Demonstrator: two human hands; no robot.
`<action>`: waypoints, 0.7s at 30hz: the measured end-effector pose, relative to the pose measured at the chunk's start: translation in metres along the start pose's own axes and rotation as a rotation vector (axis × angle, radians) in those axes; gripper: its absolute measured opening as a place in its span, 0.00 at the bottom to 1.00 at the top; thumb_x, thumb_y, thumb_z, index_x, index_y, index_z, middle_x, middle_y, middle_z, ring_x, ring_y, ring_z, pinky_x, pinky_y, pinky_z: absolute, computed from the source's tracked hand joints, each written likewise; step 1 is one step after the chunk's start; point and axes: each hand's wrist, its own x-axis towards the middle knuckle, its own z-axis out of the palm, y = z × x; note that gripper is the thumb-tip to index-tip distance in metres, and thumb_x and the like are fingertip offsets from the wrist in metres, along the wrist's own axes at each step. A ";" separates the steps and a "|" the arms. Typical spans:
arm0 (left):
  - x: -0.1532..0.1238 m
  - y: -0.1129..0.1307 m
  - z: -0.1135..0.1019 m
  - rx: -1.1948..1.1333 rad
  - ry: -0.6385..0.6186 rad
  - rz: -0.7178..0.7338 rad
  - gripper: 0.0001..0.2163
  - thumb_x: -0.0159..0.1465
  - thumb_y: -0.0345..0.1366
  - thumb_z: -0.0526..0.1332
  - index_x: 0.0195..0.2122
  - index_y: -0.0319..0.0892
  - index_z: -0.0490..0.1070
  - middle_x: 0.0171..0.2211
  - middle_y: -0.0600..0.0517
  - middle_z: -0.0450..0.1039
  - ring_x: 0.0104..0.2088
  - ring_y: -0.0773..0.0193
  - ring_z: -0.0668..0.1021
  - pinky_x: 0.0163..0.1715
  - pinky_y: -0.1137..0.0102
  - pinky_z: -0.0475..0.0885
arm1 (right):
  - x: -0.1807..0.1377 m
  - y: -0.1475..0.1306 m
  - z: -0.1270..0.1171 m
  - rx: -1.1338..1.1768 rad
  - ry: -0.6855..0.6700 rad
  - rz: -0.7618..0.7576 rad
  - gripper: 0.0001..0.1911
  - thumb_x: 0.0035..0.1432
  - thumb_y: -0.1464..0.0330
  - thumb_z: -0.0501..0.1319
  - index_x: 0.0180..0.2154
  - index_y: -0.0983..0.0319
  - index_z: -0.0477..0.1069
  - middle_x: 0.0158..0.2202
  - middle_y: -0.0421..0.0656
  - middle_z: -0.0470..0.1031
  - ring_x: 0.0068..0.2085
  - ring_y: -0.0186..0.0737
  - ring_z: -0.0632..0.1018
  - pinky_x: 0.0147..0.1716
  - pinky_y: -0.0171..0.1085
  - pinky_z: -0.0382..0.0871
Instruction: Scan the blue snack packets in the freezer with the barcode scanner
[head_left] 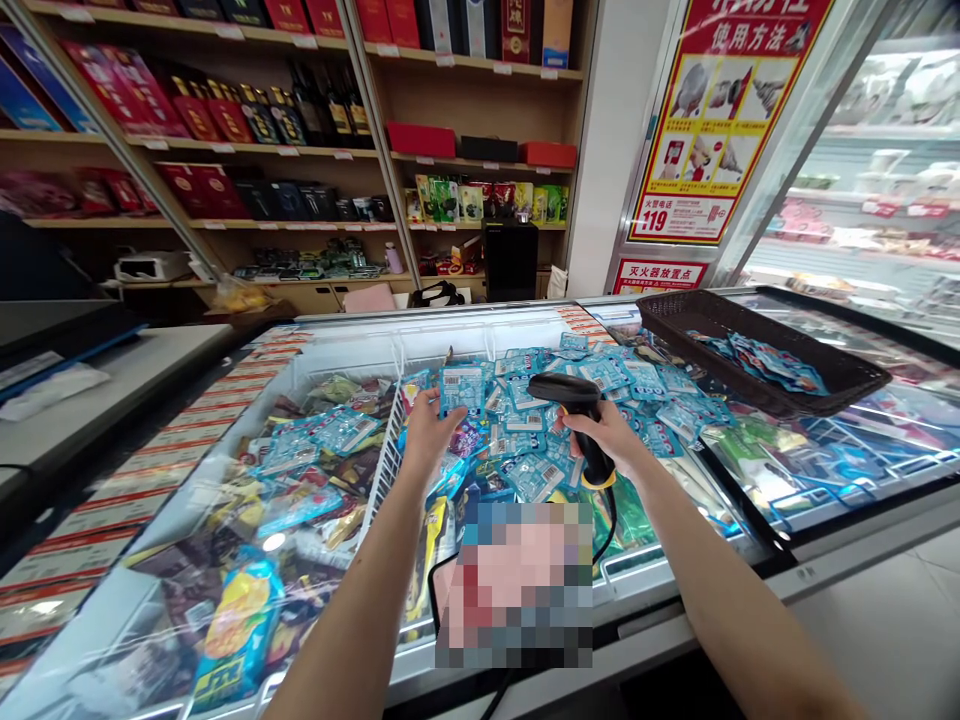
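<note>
My left hand (429,432) is closed on the edge of a small blue packet (461,388), its barcode side turned towards me. In my right hand (611,438) is a black barcode scanner (566,393), its head pointing left at the packet and its cord hanging from the handle. A spread of similar blue packets (534,476) lies under and around both hands on the freezer's glass top. More blue packets (343,430) rest further left on the glass.
A dark brown basket (862,383) holding several blue packets stands at the right. A pixelated, dark-edged object (442,590) sits nearest me. Wrapped ice creams (238,620) show through the freezer glass. Shelves (480,70) of boxes and bottles line the back.
</note>
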 end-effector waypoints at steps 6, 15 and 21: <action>0.001 0.004 -0.006 -0.042 0.050 -0.014 0.25 0.47 0.40 0.68 0.47 0.43 0.68 0.23 0.58 0.64 0.21 0.71 0.66 0.21 0.75 0.62 | -0.002 -0.002 0.002 -0.034 -0.034 0.013 0.12 0.48 0.62 0.62 0.35 0.62 0.71 0.34 0.45 0.77 0.19 0.32 0.73 0.19 0.33 0.65; -0.001 0.006 -0.007 -0.047 0.005 0.029 0.23 0.50 0.41 0.65 0.47 0.44 0.64 0.29 0.55 0.66 0.26 0.68 0.70 0.23 0.73 0.69 | -0.001 0.000 0.006 -0.100 -0.089 0.020 0.13 0.45 0.62 0.63 0.34 0.62 0.71 0.31 0.43 0.77 0.18 0.32 0.72 0.18 0.32 0.64; 0.000 0.005 -0.006 0.051 -0.004 0.062 0.23 0.52 0.41 0.64 0.50 0.44 0.64 0.30 0.53 0.68 0.28 0.67 0.70 0.21 0.76 0.65 | -0.001 0.003 0.008 -0.154 -0.140 -0.035 0.11 0.47 0.64 0.62 0.33 0.63 0.71 0.26 0.42 0.75 0.18 0.33 0.72 0.19 0.32 0.64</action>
